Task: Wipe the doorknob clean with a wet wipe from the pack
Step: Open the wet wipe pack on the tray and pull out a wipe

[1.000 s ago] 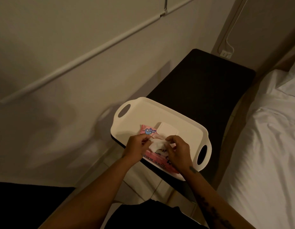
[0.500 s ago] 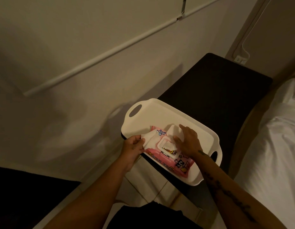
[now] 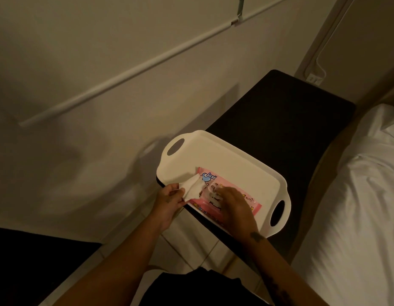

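Note:
A pink pack of wet wipes [image 3: 249, 200] lies in a white tray [image 3: 231, 161] on a dark bedside table [image 3: 286, 120]. My left hand [image 3: 169, 200] pinches a white wet wipe [image 3: 192, 187] at the pack's left end, over the tray's near-left rim. My right hand [image 3: 232, 203] rests flat on the middle of the pack, fingers pressing on its lid, which now looks flat. The hand hides the lid's centre. No doorknob is in view.
A white bed [image 3: 357, 217] runs along the right. A pale wall with a white conduit [image 3: 129, 69] fills the left and top. A wall socket [image 3: 314, 78] with a cable sits behind the table. Tiled floor [image 3: 191, 255] shows below the tray.
The wipe came fully out of the pack in my left hand and moved left. My right hand folded the raised white lid down and now presses it on the pack.

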